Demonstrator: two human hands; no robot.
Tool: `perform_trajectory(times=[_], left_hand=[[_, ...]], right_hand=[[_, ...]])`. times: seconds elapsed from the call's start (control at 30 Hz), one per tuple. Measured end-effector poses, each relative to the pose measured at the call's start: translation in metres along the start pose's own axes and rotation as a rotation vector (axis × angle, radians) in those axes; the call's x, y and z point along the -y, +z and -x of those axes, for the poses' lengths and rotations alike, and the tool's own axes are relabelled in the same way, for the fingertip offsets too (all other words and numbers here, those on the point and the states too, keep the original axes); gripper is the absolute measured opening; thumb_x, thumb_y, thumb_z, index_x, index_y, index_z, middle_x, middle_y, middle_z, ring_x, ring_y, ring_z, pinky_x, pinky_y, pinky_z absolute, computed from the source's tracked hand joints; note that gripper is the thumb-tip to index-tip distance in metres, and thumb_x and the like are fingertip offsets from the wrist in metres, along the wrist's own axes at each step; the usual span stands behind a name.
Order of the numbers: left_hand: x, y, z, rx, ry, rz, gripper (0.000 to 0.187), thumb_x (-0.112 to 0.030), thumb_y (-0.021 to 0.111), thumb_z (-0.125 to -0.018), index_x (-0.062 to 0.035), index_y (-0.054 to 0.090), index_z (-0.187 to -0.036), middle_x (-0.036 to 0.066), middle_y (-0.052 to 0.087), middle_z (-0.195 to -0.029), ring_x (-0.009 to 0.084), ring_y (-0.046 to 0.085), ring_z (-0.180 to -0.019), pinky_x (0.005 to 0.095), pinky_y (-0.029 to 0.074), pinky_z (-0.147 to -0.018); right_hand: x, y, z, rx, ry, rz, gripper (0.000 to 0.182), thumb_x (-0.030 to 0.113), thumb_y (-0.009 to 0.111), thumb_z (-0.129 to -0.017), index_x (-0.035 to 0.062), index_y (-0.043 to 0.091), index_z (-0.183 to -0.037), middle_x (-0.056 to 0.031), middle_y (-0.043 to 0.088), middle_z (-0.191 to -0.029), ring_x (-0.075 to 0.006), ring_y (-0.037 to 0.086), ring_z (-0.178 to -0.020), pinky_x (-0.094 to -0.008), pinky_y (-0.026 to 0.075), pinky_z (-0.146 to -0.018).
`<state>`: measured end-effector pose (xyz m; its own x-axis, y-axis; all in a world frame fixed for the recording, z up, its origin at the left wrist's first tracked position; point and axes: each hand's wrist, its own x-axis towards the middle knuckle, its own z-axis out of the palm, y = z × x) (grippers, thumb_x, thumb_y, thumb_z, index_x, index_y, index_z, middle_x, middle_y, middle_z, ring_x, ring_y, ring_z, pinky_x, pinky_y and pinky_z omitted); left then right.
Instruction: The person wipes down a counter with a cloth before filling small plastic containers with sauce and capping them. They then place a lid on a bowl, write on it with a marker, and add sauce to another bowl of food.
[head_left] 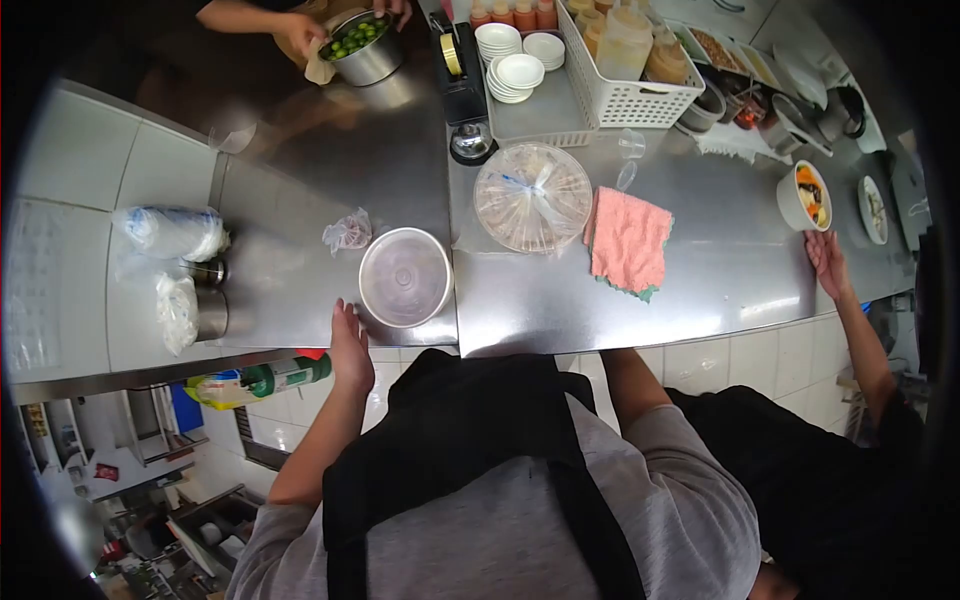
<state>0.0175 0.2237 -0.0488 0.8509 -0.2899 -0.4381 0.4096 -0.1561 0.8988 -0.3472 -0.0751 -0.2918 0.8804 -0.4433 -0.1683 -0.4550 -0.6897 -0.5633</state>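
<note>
My left hand point(350, 350) is at the counter's front edge, its fingers stretched out and holding nothing. Just to its right is a round white tub with a translucent lid point(405, 278). Behind the tub lies a small knotted plastic bag point(349, 232). My right forearm point(634, 385) reaches down at the counter edge, and the hand itself is hidden. A large round container in a tied clear bag point(532, 197) sits mid-counter, beside a folded pink cloth point(630, 240).
Across the counter, a person's hands hold a metal pot point(370, 62) of green limes. At right, a co-worker's hand point(828, 262) is by a white food bowl point(804, 197). White dishes point(519, 72), a bottle basket point(640, 100), a tape dispenser point(457, 70) and a bell point(471, 143) stand behind.
</note>
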Motion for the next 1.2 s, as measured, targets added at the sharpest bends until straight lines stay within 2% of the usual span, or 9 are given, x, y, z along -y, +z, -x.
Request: perform_trajectory(times=[0.33, 0.5, 0.63, 0.7, 0.77, 0.87, 0.93, 1.07, 1.2], left_hand=[[-0.009, 0.023, 0.035, 0.093, -0.042, -0.015, 0.058, -0.038, 0.042, -0.103, -0.0078, 0.027, -0.151, 0.010, 0.037, -0.150, 0.0250, 0.047, -0.127, 0.0410, 0.033, -0.109], [-0.006, 0.031, 0.037, 0.124, -0.051, 0.120, 0.055, -0.038, 0.042, -0.103, -0.0076, 0.032, -0.148, 0.006, 0.043, -0.144, 0.0227, 0.050, -0.121, 0.0403, 0.036, -0.106], [0.001, 0.021, 0.022, 0.168, -0.066, 0.210, 0.055, -0.043, 0.038, -0.103, -0.0069, 0.035, -0.145, 0.006, 0.044, -0.143, 0.0244, 0.049, -0.122, 0.0403, 0.036, -0.105], [0.003, 0.017, 0.014, 0.211, -0.031, 0.239, 0.058, -0.046, 0.038, -0.102, -0.0066, 0.034, -0.145, 0.006, 0.044, -0.143, 0.0268, 0.049, -0.123, 0.0404, 0.035, -0.105], [0.002, 0.017, 0.009, 0.151, -0.091, 0.263, 0.060, -0.048, 0.038, -0.102, -0.0068, 0.034, -0.145, 0.007, 0.044, -0.142, 0.0288, 0.048, -0.123, 0.0407, 0.036, -0.105], [0.012, 0.015, 0.000, 0.162, -0.080, 0.220, 0.067, -0.057, 0.036, -0.099, -0.0103, 0.032, -0.147, 0.005, 0.044, -0.143, 0.0286, 0.046, -0.126, 0.0420, 0.033, -0.105], [0.013, 0.018, 0.000, 0.166, -0.103, 0.205, 0.068, -0.059, 0.035, -0.098, -0.0114, 0.032, -0.147, 0.004, 0.044, -0.143, 0.0272, 0.044, -0.128, 0.0430, 0.031, -0.105], [0.017, 0.016, 0.001, 0.228, -0.112, 0.179, 0.067, -0.060, 0.037, -0.097, -0.0121, 0.035, -0.144, 0.004, 0.044, -0.143, 0.0227, 0.038, -0.136, 0.0452, 0.027, -0.107], [0.017, -0.003, -0.017, 0.202, -0.195, 0.118, 0.071, -0.063, 0.036, -0.095, -0.0148, 0.032, -0.146, 0.004, 0.039, -0.148, 0.0252, 0.039, -0.132, 0.0423, 0.028, -0.106]], right_hand=[[0.015, 0.073, 0.013, -0.021, -0.052, -0.026, 0.034, 0.017, 0.052, -0.090, 0.0021, 0.056, -0.121, -0.0275, 0.062, -0.112, -0.0424, 0.060, -0.106, -0.0496, 0.048, -0.090], [0.023, 0.030, 0.042, 0.695, 0.045, -0.121, 0.039, 0.015, 0.053, -0.088, 0.0030, 0.056, -0.125, -0.0254, 0.061, -0.121, -0.0399, 0.059, -0.113, -0.0474, 0.046, -0.095], [0.074, -0.060, 0.024, 0.818, -0.263, -0.048, 0.044, 0.016, 0.060, -0.084, 0.0038, 0.057, -0.126, -0.0238, 0.061, -0.124, -0.0378, 0.060, -0.114, -0.0441, 0.046, -0.098], [0.086, -0.084, 0.017, 0.474, -0.438, -0.170, 0.043, 0.018, 0.059, -0.084, 0.0062, 0.059, -0.126, -0.0211, 0.063, -0.122, -0.0372, 0.060, -0.113, -0.0431, 0.045, -0.098], [0.113, -0.129, -0.003, 0.834, -0.366, -0.038, 0.040, 0.019, 0.059, -0.084, 0.0078, 0.063, -0.123, -0.0203, 0.066, -0.118, -0.0365, 0.061, -0.112, -0.0433, 0.045, -0.097], [0.134, -0.154, -0.033, 0.909, -0.224, 0.007, 0.037, 0.012, 0.056, -0.082, 0.0027, 0.065, -0.116, -0.0198, 0.067, -0.112, -0.0377, 0.062, -0.106, -0.0457, 0.047, -0.090], [0.154, -0.204, -0.041, 0.622, -0.447, -0.156, 0.032, 0.015, 0.054, -0.089, 0.0016, 0.062, -0.117, -0.0190, 0.067, -0.110, -0.0345, 0.062, -0.103, -0.0438, 0.047, -0.091], [0.217, -0.329, -0.066, 0.249, -0.258, -0.202, 0.027, 0.019, 0.050, -0.097, 0.0046, 0.061, -0.117, -0.0150, 0.067, -0.110, -0.0261, 0.065, -0.092, -0.0392, 0.050, -0.084], [0.228, -0.368, -0.097, -0.419, -0.422, -0.411, 0.025, 0.019, 0.058, -0.093, 0.0056, 0.060, -0.115, -0.0156, 0.063, -0.108, -0.0287, 0.065, -0.091, -0.0387, 0.050, -0.082]])
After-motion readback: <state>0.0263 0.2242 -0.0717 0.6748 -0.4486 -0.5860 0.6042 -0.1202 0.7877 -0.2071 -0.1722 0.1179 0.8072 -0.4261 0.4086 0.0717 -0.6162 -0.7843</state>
